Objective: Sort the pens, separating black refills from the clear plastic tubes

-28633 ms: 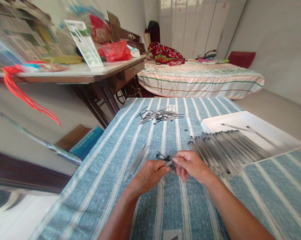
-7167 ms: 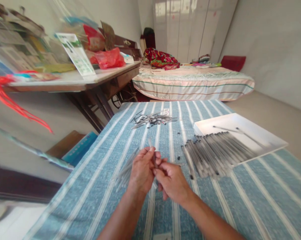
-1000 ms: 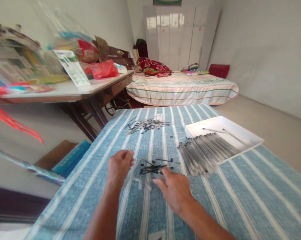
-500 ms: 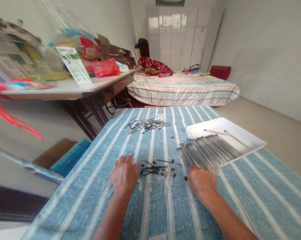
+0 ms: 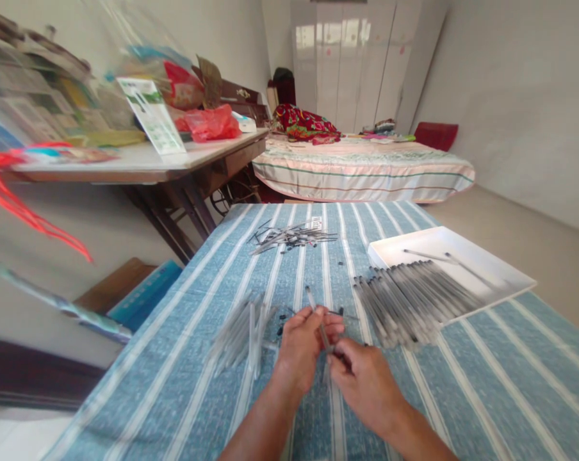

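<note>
A slim translucent pen (image 5: 324, 336) with a dark upper end slants between my two hands above the middle of the table. My left hand (image 5: 299, 349) is closed around its shaft. The fingers of my right hand (image 5: 366, 378) pinch at the pen's lower end, which they partly hide. Beside my left hand lies a loose pile of clear pen barrels (image 5: 239, 336). Small black caps (image 5: 282, 320) show partly behind that hand. To the right, many grey pens (image 5: 405, 301) lie side by side, partly on a white tray (image 5: 501, 285).
Thin dark pen refills (image 5: 294, 237) lie heaped at the far side of the striped tablecloth (image 5: 198, 410). A cluttered side table (image 5: 140, 171) stands at the left, with a red cord (image 5: 40, 227) hanging off it. Behind is a bed (image 5: 361, 169).
My left hand has moved right from the barrel pile, and my right hand has moved left from the row of pens. Both now meet on one pen. The view has shifted slightly.
</note>
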Action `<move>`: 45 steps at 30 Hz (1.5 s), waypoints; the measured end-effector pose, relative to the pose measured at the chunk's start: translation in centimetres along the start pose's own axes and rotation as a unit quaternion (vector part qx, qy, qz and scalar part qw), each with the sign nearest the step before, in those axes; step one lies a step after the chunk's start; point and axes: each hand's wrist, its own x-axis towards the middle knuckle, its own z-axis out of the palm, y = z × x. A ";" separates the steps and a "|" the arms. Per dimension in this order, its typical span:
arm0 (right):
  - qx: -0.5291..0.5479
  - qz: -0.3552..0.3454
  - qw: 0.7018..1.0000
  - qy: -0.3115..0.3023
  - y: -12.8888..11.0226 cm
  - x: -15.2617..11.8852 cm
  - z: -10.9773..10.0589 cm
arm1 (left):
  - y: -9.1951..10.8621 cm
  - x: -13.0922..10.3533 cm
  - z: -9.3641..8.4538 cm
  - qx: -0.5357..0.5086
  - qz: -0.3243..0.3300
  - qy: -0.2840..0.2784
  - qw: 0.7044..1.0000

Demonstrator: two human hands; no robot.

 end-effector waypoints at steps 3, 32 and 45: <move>0.116 0.008 0.992 -0.039 -0.6 0.5 0.3 | 0.6 0.0 -0.6 -0.069 -0.001 -0.001 0.998; 0.173 -0.011 0.985 -0.008 -0.2 5.3 -1.8 | 4.9 -1.4 -3.5 0.505 0.207 -0.145 0.825; 0.311 -0.005 0.930 -0.194 3.1 5.2 -0.8 | 3.7 -1.2 -4.5 0.607 0.106 -0.200 0.762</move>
